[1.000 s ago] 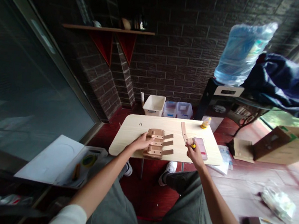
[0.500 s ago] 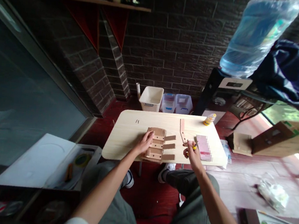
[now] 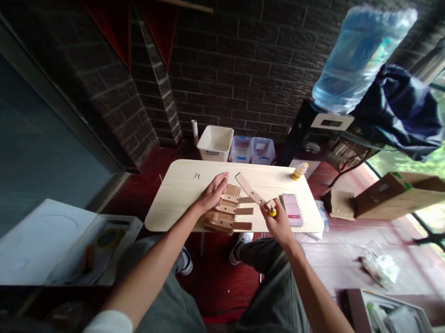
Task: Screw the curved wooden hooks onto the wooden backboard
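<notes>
Near the front edge of a pale table (image 3: 178, 191) lies a brown wooden assembly (image 3: 222, 210) with several strips sticking out to the right. Along its upper left edge rests my left hand (image 3: 214, 191), fingers stretched out; contact with the wood is hard to make out. My right hand (image 3: 278, 222) grips one end of a bent wooden strip (image 3: 249, 189) that has dark holes. A small yellow-handled tool (image 3: 273, 212), possibly a screwdriver, is in the same hand. The strip slants up and left, above the assembly's right side.
A pink sheet or booklet (image 3: 293, 209) lies right of my right hand. At the back right stands a yellow-capped bottle (image 3: 299, 171). Two small dark pieces (image 3: 197, 176) lie at the left. Bins (image 3: 214, 143) stand behind the table, and an open white case (image 3: 116, 223) is left of my legs.
My right hand has raised the bent strip from the table and brought it left toward the assembly. My left hand has shifted up along the assembly's edge. The view has turned slightly right.
</notes>
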The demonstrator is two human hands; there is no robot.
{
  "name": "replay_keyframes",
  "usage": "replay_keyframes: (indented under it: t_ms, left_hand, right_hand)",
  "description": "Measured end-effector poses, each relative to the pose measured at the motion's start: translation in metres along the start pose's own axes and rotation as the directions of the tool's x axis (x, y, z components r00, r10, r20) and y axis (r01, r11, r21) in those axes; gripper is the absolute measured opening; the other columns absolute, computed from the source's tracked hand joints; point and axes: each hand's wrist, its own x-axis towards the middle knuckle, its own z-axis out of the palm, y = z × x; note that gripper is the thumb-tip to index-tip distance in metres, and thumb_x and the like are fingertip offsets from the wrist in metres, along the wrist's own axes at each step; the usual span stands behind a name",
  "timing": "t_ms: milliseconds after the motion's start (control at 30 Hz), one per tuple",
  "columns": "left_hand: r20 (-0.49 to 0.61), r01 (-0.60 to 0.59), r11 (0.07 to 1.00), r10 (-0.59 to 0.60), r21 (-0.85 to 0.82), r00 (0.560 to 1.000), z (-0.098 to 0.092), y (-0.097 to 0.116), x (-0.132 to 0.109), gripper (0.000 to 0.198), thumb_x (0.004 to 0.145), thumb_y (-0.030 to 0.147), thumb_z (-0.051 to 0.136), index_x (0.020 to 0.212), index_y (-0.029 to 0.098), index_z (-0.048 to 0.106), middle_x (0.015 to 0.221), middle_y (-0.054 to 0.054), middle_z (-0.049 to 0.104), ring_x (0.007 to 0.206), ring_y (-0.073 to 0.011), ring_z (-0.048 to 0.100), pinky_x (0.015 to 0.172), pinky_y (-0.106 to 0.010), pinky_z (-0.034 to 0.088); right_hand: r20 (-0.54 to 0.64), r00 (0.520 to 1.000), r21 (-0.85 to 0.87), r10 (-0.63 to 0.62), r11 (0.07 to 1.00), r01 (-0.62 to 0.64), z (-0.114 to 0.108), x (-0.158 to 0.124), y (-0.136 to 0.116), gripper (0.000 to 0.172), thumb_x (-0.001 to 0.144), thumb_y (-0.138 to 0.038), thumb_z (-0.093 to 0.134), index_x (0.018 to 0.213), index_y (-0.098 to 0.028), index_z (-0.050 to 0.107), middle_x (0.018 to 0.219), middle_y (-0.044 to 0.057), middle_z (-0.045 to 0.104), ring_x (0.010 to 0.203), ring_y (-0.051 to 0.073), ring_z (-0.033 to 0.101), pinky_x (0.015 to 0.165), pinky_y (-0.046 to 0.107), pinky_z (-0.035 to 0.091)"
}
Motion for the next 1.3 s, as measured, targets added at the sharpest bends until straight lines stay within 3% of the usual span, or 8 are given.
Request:
replay_keyframes:
  t_ms: [67, 167, 367, 467, 633, 800, 1000, 1300]
  left_hand:
    - [0.172, 0.101, 0.984, -0.075, -0.147, 0.982, 0.004, 0.029, -0.006, 0.060, 0.096, 0.062, 0.040, 0.141, 0.023, 0.048, 0.145, -0.013, 0.053, 0.130, -0.0267, 0.054, 0.105, -0.042, 0.047]
    - [0.427, 0.265, 0.958, -0.198, -0.104, 0.882, 0.003, 0.057, -0.018, 0.057, 0.090, 0.058, 0.058, 0.130, 0.018, 0.061, 0.133, -0.016, 0.062, 0.105, -0.0269, 0.069, 0.085, -0.038, 0.058]
    - [0.581, 0.229, 0.967, -0.250, 0.111, 0.775, 0.001, 0.059, -0.044, 0.051, 0.072, 0.039, 0.082, 0.118, 0.019, 0.072, 0.107, -0.011, 0.074, 0.084, -0.0217, 0.072, 0.065, -0.026, 0.056]
    - [0.510, 0.217, 0.976, -0.189, 0.005, 0.839, 0.014, 0.057, -0.051, 0.054, 0.070, 0.034, 0.084, 0.119, 0.019, 0.069, 0.101, -0.010, 0.076, 0.086, -0.0218, 0.072, 0.074, -0.031, 0.057]
    - [0.465, 0.176, 0.984, -0.137, -0.040, 0.875, 0.028, 0.067, -0.056, 0.042, 0.070, 0.034, 0.083, 0.107, 0.018, 0.071, 0.092, -0.009, 0.076, 0.085, -0.0244, 0.073, 0.077, -0.034, 0.058]
    - [0.145, 0.177, 0.973, -0.156, -0.146, 0.977, 0.016, 0.068, -0.055, 0.038, 0.076, 0.041, 0.079, 0.101, 0.014, 0.072, 0.092, -0.011, 0.076, 0.082, -0.0234, 0.072, 0.073, -0.033, 0.059]
    - [-0.120, 0.205, 0.943, -0.243, -0.263, 0.963, 0.015, 0.063, -0.049, 0.041, 0.083, 0.048, 0.070, 0.102, 0.012, 0.072, 0.094, -0.013, 0.077, 0.078, -0.0204, 0.072, 0.068, -0.029, 0.058]
    - [-0.101, 0.177, 0.955, -0.205, -0.240, 0.973, 0.039, 0.103, -0.070, 0.037, 0.089, 0.044, 0.063, 0.111, 0.015, 0.070, 0.103, -0.012, 0.076, 0.087, -0.0228, 0.073, 0.069, -0.030, 0.058]
  right_hand:
    - [0.062, 0.996, -0.059, -0.061, 0.996, 0.065, -0.004, 0.001, -0.016, 0.021, 0.090, -0.042, 0.056, 0.082, -0.024, 0.046, 0.072, -0.003, 0.051, 0.065, 0.014, 0.046, 0.060, 0.025, 0.038]
    - [0.102, 0.985, -0.125, -0.137, 0.981, 0.150, -0.012, 0.003, -0.031, 0.014, 0.090, -0.036, 0.054, 0.085, -0.024, 0.049, 0.074, -0.002, 0.056, 0.066, 0.015, 0.050, 0.060, 0.026, 0.039]
    - [0.120, 0.964, -0.192, -0.236, 0.948, 0.256, -0.017, 0.012, -0.046, 0.015, 0.087, -0.024, 0.051, 0.099, -0.023, 0.060, 0.086, 0.003, 0.066, 0.075, 0.019, 0.060, 0.068, 0.028, 0.045]
    - [0.166, 0.946, -0.139, -0.277, 0.943, 0.301, -0.004, 0.019, -0.058, 0.030, 0.084, -0.019, 0.052, 0.110, -0.023, 0.064, 0.099, 0.004, 0.070, 0.086, 0.019, 0.064, 0.076, 0.029, 0.048]
    - [0.207, 0.926, -0.091, -0.317, 0.936, 0.341, 0.021, 0.025, -0.077, 0.034, 0.082, -0.019, 0.058, 0.114, -0.022, 0.070, 0.106, 0.006, 0.073, 0.094, 0.021, 0.066, 0.085, 0.031, 0.050]
    - [0.030, 0.962, -0.058, -0.270, 0.961, 0.271, 0.027, 0.011, -0.078, 0.035, 0.093, -0.038, 0.055, 0.123, -0.023, 0.067, 0.120, 0.010, 0.069, 0.109, 0.023, 0.064, 0.095, 0.035, 0.048]
    - [0.179, 0.983, 0.021, -0.049, 0.999, 0.046, 0.022, -0.023, -0.063, 0.042, 0.092, -0.051, 0.055, 0.114, -0.020, 0.069, 0.096, 0.007, 0.075, 0.088, 0.023, 0.069, 0.079, 0.034, 0.053]
    - [0.219, 0.971, 0.114, -0.097, 0.991, 0.073, 0.002, -0.057, -0.084, 0.039, 0.084, -0.041, 0.064, 0.116, -0.019, 0.066, 0.097, 0.003, 0.072, 0.084, 0.018, 0.065, 0.077, 0.030, 0.052]
